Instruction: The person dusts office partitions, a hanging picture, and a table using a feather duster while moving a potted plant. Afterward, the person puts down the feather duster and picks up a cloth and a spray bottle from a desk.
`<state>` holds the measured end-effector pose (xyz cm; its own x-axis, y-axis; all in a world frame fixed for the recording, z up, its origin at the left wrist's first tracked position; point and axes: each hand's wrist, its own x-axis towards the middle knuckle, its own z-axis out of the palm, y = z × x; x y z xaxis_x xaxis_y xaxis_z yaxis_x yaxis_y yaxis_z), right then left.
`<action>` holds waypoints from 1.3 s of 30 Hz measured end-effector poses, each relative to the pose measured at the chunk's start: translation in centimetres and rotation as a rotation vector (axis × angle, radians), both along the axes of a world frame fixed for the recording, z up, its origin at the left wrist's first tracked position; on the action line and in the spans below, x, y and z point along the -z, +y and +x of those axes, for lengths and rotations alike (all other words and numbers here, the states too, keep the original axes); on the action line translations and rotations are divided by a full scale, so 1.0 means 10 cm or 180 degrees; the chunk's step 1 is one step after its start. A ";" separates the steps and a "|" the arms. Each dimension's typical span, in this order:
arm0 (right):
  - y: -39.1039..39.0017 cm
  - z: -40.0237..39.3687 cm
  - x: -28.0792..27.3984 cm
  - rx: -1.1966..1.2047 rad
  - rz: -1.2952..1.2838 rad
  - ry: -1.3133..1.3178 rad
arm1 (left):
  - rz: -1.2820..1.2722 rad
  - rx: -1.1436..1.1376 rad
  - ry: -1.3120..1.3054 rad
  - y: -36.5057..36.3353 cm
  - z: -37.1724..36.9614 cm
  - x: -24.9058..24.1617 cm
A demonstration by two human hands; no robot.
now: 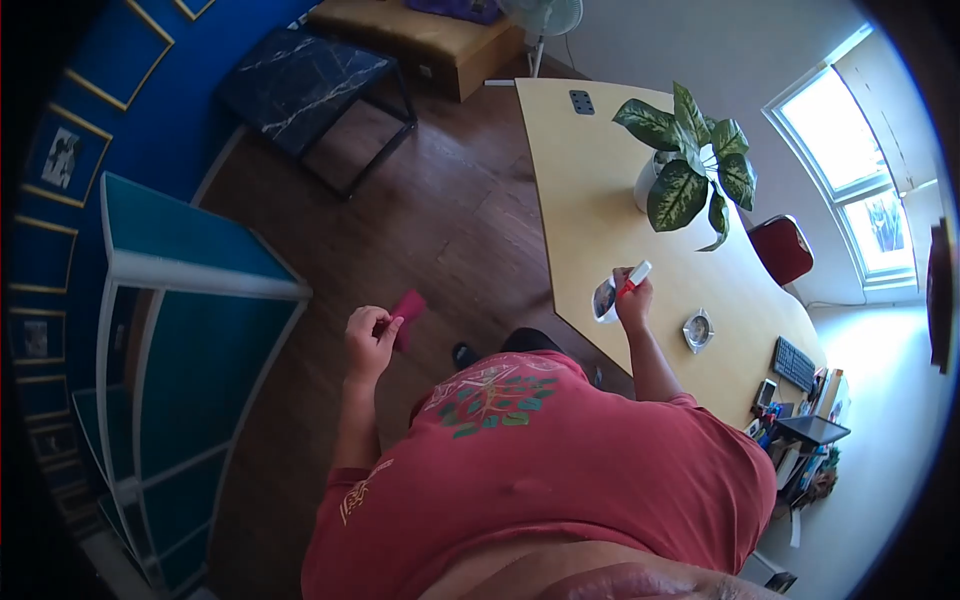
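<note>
A folded dark pink cloth [408,318] is pinched between the thumb and fingers of my left hand [370,340], held out over the wooden floor beside the table. On the other side, my right hand [634,296] is wrapped round the neck of a spray bottle [603,301] with a white head and a red trigger. The bottle's body is pale with a dark label, and it overlaps the near edge of the light wood table [600,240] in this view. Part of the trigger is hidden by my fingers.
A potted leafy plant [680,190] and a glass ashtray [698,330] stand on the table. Farther right are a keyboard [793,364], a phone [766,392] and a red chair [782,250]. A teal cabinet [200,330] and a black marble-topped table [305,85] stand left.
</note>
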<state>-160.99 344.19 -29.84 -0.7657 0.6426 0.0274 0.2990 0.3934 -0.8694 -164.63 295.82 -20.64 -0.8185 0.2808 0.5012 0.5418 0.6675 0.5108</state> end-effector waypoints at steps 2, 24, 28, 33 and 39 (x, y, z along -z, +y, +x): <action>-0.26 -0.13 -0.08 -0.0114 -0.0075 -0.0154 | 0.0899 -0.0192 -0.1036 -0.10 -0.34 0.10; -2.19 -5.49 -1.24 -0.5481 -0.1345 -0.0206 | 0.1399 0.1858 -0.2161 0.08 -5.08 -0.40; -2.12 -6.20 -1.34 -0.4969 -0.1631 -0.0356 | 0.1010 0.2021 -0.2231 0.11 -6.21 -0.45; -1.93 -6.73 -1.44 -0.3943 -0.0979 -0.0080 | 0.0436 0.2467 -0.3331 0.38 -7.53 -0.65; -1.64 -7.06 -1.84 -0.2656 -0.1051 0.0523 | 0.2900 0.4921 -0.5999 1.14 -8.99 0.01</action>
